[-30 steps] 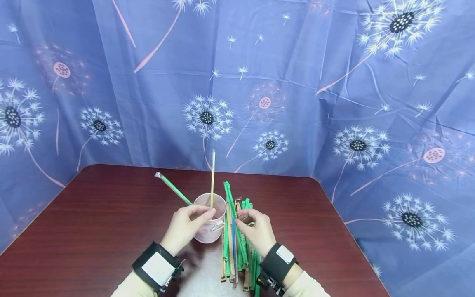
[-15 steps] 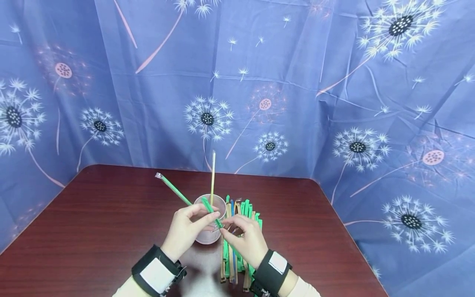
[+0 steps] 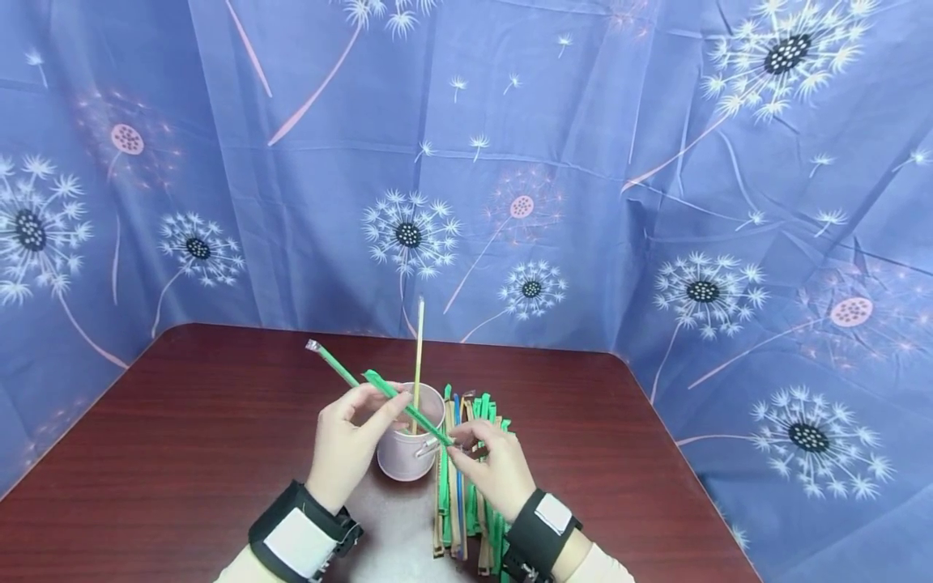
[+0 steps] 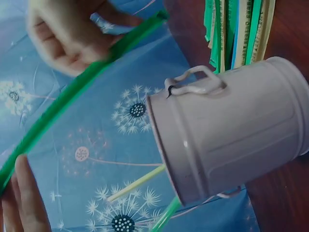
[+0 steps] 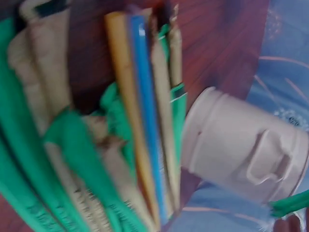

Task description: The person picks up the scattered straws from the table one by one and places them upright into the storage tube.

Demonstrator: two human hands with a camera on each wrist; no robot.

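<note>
A straw in a green paper wrapper (image 3: 420,419) slants above the rim of a small pale pink bucket (image 3: 401,460). Near its upper left end, my left hand (image 3: 341,445) pinches it between thumb and fingers. My right hand (image 3: 503,471) pinches the lower right end. Inside the bucket lean a yellow straw (image 3: 419,356) and a green straw (image 3: 331,362) in a clear wrapper. In the left wrist view, the held straw (image 4: 63,104) runs diagonally between both hands, beside the bucket's open mouth. The bucket's side handle (image 5: 268,159) shows in the right wrist view.
A pile of green and brown paper-wrapped straws (image 3: 446,498) lies right of the bucket, partly under my right hand. A blue straw (image 5: 145,96) is among them. A dark red wooden table (image 3: 219,421) carries everything, with a blue dandelion-print cloth (image 3: 313,243) hanging behind.
My right hand has lifted the green-wrapped straw from the pile and brought it left over the bucket. My left hand has taken the other end and shifted slightly left.
</note>
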